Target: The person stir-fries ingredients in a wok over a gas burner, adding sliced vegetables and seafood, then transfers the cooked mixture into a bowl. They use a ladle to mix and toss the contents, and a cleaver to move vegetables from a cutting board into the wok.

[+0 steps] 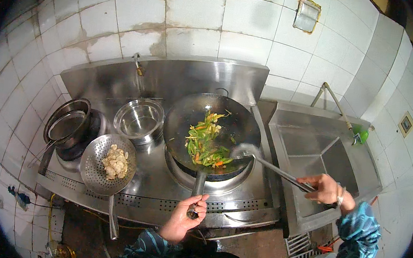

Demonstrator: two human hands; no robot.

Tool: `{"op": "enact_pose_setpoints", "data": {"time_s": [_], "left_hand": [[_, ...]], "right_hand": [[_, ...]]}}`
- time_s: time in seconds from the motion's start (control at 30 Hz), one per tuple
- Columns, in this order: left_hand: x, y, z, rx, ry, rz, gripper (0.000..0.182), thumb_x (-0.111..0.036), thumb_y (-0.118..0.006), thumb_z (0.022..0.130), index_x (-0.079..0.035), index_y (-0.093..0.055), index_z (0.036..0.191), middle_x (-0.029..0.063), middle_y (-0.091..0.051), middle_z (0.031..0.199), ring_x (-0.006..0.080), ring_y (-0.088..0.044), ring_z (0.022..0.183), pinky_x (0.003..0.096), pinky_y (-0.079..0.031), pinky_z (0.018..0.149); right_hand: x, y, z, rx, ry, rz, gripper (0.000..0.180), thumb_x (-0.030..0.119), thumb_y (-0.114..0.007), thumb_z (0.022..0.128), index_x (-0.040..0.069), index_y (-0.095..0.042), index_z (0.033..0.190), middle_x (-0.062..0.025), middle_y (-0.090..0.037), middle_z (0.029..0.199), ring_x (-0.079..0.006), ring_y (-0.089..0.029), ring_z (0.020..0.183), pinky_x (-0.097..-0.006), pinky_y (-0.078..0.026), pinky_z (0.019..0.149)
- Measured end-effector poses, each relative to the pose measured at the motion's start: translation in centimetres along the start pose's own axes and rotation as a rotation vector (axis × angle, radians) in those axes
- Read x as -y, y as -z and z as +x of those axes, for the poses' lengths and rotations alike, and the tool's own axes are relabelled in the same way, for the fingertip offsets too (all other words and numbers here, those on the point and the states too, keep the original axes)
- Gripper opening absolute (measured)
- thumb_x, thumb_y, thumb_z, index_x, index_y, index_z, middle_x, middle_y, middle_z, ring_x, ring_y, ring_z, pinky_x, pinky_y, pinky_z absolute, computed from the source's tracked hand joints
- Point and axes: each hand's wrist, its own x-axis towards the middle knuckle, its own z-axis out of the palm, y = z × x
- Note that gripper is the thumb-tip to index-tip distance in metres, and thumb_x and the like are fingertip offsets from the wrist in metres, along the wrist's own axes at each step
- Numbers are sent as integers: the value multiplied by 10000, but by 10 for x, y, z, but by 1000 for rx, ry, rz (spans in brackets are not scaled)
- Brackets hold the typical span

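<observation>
My left hand grips the handle of a large dark wok that sits tilted on the stove ring. Sliced green and orange vegetables with some pale pieces lie in the wok, reaching from its middle to its near side. My right hand is closed round the long handle of a metal ladle. The ladle's bowl, a little blurred, is inside the wok at the right of the vegetables. Left of the wok, a perforated metal strainer holds pale cooked slices, its handle jutting past the stove's front edge.
A round steel pot stands left of the wok. Stacked dark pans with a sieve are at the far left. A steel sink adjoins the stove on the right. Behind the wok rises a metal backsplash with a small tap.
</observation>
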Motion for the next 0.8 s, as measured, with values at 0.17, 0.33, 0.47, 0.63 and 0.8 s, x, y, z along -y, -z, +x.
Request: {"op": "enact_pose_setpoints", "data": {"time_s": [0.17,0.33,0.47,0.63,0.8], "left_hand": [[1,-3,-1,23,26,-21,244,-130,-504,847,5,-467,1047,0,-463,690,84,-438,554,220,-380,524],[9,0,-6,-33,-123,79,288,-166,-491,866,34,-444,1068,15,-441,763,79,-427,665,208,-390,612],[11,17,-17,2,-163,247,463,-378,-381,894,9,-417,1147,105,-550,905,187,-537,716,318,-462,661],[10,63,-44,-90,-156,116,536,-450,-324,889,18,-430,1126,148,-537,991,251,-546,763,363,-464,680],[1,90,-63,-105,-174,80,502,-430,-323,893,5,-450,1108,132,-540,966,227,-539,782,340,-460,702]], "right_hand": [[-2,-44,39,-16,-61,-271,527,98,-584,642,245,-526,1144,-132,-616,868,-317,-588,780,-369,-473,698],[-25,-108,154,-254,-8,353,483,45,-579,648,79,-530,1127,-138,-600,696,-239,-570,568,-316,-448,528],[-12,-94,205,-390,9,638,493,-13,-564,674,-61,-459,1154,-71,-546,603,-125,-475,442,-264,-384,417],[22,-125,211,-353,-70,804,473,-44,-548,676,-40,-480,1144,-80,-551,643,-123,-490,432,-266,-394,396],[20,-125,142,-75,-31,774,526,-31,-543,709,-11,-422,1220,-37,-521,594,-87,-470,433,-214,-370,401]]}}
